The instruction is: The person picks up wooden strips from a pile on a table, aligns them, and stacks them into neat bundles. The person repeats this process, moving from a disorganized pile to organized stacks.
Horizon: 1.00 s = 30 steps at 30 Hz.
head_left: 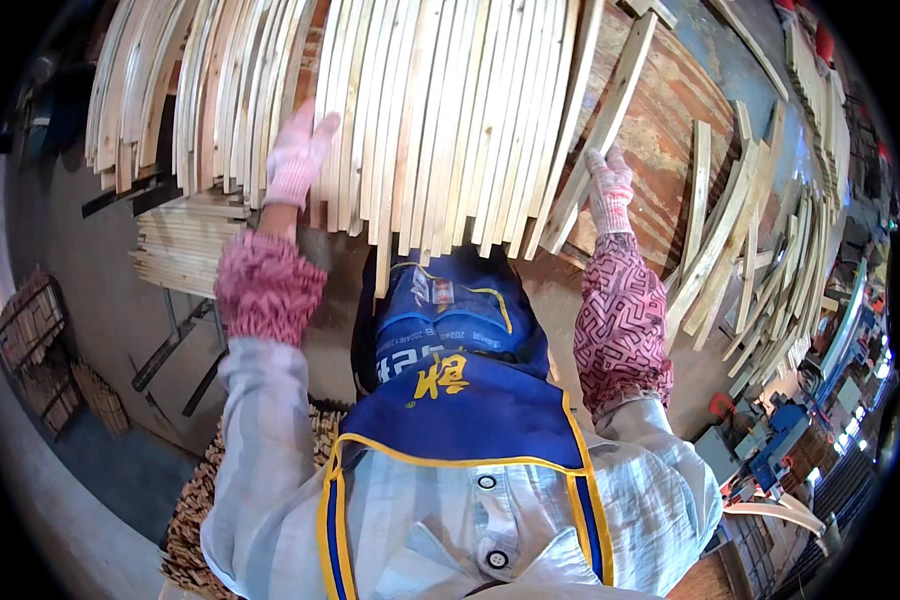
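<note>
A broad row of pale wooden strips (440, 120) lies side by side in front of me, with uneven near ends. My left hand (298, 160), in a pale pink glove, is open at the row's left edge, its thumb and fingers apart. To the right, one separate wooden strip (610, 110) slants away from the row. My right hand (610, 185), gloved in the same pink, touches this strip's right edge with its fingertips. Its fingers look spread, and the strip partly hides what lies beneath them. Patterned pink sleeve covers (625, 310) wrap both forearms.
More strips (235, 100) lie in bundles at left, over a lower stack (180, 245). A reddish-brown board (660, 130) lies under the right side. Loose strips (730, 220) are heaped farther right. Wood offcuts (205, 500) are piled at lower left, blue machinery (775, 440) at lower right.
</note>
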{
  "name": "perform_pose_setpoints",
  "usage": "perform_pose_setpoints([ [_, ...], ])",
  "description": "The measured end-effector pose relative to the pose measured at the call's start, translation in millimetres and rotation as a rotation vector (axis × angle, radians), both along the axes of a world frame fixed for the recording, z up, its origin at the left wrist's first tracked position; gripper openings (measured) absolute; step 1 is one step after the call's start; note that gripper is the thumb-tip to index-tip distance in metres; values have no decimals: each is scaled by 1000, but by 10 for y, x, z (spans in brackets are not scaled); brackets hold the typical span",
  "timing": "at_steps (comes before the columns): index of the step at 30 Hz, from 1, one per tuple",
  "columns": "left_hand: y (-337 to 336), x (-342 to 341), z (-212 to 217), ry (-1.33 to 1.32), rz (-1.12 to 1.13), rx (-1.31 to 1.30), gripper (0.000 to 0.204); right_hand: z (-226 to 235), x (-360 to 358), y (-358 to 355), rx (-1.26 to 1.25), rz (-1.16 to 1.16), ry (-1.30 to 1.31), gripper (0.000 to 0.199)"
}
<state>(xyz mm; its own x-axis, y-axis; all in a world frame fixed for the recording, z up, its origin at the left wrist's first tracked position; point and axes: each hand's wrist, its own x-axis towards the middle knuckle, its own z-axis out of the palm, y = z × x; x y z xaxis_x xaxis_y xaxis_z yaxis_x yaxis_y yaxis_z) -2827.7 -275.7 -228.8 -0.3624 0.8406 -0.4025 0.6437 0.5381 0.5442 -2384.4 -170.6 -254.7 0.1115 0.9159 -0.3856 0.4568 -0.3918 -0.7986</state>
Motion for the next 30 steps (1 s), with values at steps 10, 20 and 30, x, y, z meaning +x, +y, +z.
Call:
perform_pose_setpoints([
  [10,522,78,-260,127,174,-36,66,-170,49,-567,76,83,101,55],
  [20,-146,345,-903,76,-48,121,58,280,547,-958,34,471,-538,55],
  [30,1035,383,-983,-665,473,728,75,-282,174,511,407,-151,-180,64],
])
